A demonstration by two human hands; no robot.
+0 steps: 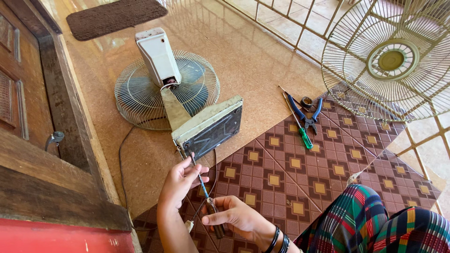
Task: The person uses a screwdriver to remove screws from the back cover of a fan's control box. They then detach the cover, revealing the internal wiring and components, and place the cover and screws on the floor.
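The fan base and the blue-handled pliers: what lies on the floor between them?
Only bare floor lies between the fan base and the pliers, as the head view shows.

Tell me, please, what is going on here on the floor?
A person sits on the floor with a fan lying face down. The right hand holds a screwdriver whose tip meets the fan's base; the left hand steadies its shaft. Pliers, a green screwdriver and a detached grille lie nearby.

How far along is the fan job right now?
Done: one grille is off and leans aside; the fan lies face down. In hand: the right hand holds a screwdriver at the upturned base, and the left hand steadies its shaft. Left: the base plate looks still on; pliers and a green screwdriver lie unused.
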